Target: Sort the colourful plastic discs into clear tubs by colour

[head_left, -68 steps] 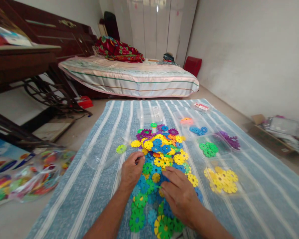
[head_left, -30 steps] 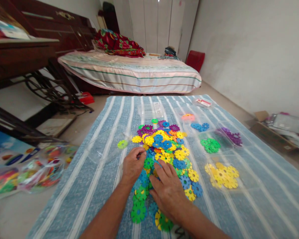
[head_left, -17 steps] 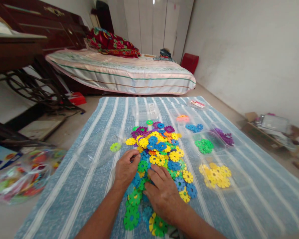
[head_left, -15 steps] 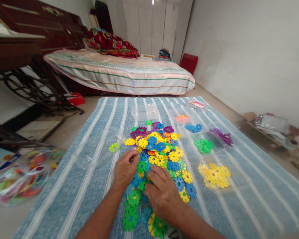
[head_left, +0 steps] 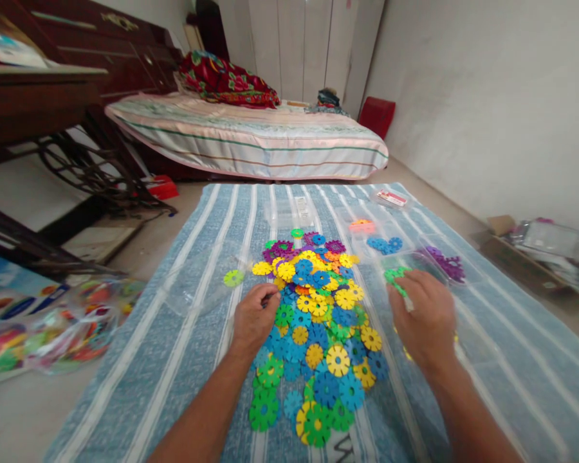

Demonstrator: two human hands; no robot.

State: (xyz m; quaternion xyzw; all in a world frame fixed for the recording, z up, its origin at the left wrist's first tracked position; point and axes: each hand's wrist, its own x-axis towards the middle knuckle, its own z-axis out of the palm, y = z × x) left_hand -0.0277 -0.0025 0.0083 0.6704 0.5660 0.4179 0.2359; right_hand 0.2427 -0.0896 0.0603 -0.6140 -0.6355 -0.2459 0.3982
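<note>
A heap of notched, flower-shaped plastic discs [head_left: 328, 318] in yellow, blue, green, purple and orange spreads over the middle of the striped cloth. At the heap's left edge rests my left hand [head_left: 255, 319], its fingers curled in; whatever they may hold is hidden. My right hand [head_left: 425, 318] is over the clear tub of green discs [head_left: 394, 274], fingertips closed on what looks like a green disc [head_left: 405, 293]. That hand and wrist cover most of the yellow discs behind. A lone lime-green disc [head_left: 233, 278] lies left of the heap.
Beyond my right hand, clear tubs hold purple discs [head_left: 446, 265], blue discs [head_left: 385, 245] and orange discs [head_left: 362, 226]. A clear lid [head_left: 193, 292] lies to the left. Bags of colourful pieces [head_left: 72, 334] are on the floor, and a carton [head_left: 525, 257] stands right.
My right hand has moved from the heap rightward to the tub of green discs. My left hand stays at the heap's left edge. The view has shifted slightly.
</note>
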